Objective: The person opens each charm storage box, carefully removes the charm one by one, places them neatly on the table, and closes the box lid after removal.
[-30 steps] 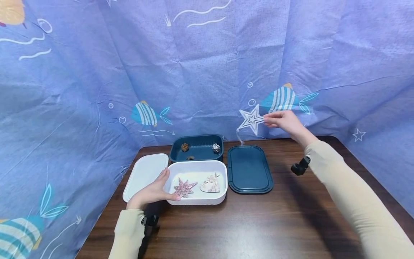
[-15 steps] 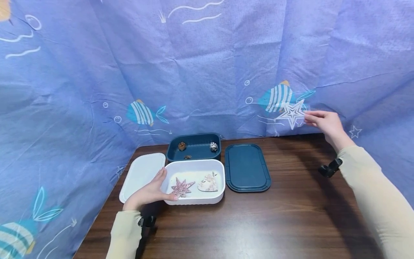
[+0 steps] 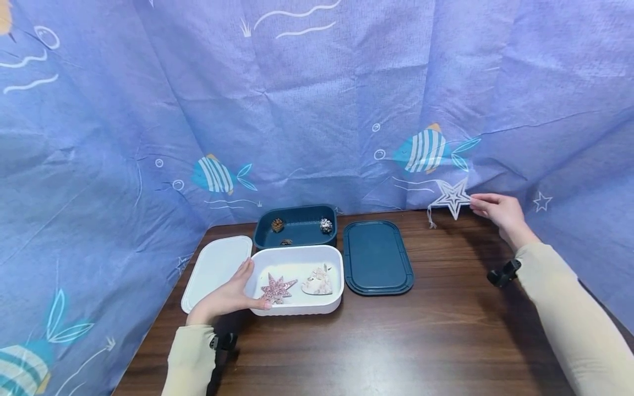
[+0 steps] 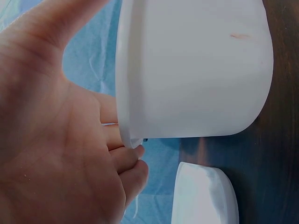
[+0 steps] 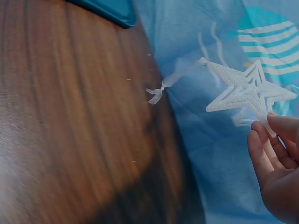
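Note:
At the back right, my right hand [image 3: 500, 214] pinches one point of a white star ornament [image 3: 453, 198] between thumb and fingers. A knotted ribbon [image 5: 161, 88] trails from another point of the star in the right wrist view. My left hand [image 3: 230, 294] grips the left end of a white plastic box [image 3: 297, 309], thumb over the front rim and fingers at the far corner. Inside that box lie a pink glitter star [image 3: 277, 288] and a pale, heart-like ornament [image 3: 318, 281]. The left wrist view shows fingers [image 4: 133, 179] bent behind the box's rim.
Behind the white box stands a dark blue box [image 3: 297, 212] holding a brown pine cone [image 3: 277, 225], a silvery one [image 3: 326, 225] and another brown piece. A white lid [image 3: 215, 267] lies left, a dark blue lid [image 3: 378, 258] right. A fish-print cloth [image 3: 317, 110] hangs behind the table.
My right hand has carried the white star to the right, away from above the blue lid, then lowered it near the table's back edge. The left hand keeps its place on the white box.

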The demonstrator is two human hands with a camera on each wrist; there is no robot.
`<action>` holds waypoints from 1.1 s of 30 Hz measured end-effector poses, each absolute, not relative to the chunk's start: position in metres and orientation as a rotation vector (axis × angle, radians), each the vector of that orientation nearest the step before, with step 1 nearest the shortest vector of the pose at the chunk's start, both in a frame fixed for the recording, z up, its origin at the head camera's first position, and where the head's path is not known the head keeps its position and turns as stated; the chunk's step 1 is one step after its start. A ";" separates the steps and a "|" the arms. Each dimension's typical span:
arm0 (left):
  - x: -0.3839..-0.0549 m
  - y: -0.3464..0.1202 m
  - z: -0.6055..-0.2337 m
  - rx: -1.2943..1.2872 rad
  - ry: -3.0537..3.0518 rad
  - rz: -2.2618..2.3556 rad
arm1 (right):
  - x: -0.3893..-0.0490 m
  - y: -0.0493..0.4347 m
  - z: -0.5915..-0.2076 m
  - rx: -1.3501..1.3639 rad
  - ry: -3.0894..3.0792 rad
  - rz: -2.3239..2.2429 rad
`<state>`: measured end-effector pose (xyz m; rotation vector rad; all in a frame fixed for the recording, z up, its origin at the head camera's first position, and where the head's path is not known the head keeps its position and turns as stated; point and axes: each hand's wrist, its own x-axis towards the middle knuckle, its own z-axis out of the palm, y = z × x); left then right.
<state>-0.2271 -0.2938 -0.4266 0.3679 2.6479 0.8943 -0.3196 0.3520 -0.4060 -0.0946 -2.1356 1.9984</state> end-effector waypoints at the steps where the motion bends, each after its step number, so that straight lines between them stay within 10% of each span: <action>1: -0.227 -0.294 -0.427 0.369 2.650 0.890 | -0.321 0.350 -0.410 -0.100 -2.178 1.961; 33: -0.225 -0.291 -0.427 0.307 2.619 0.965 | -0.339 0.316 -0.466 -0.021 -2.508 1.925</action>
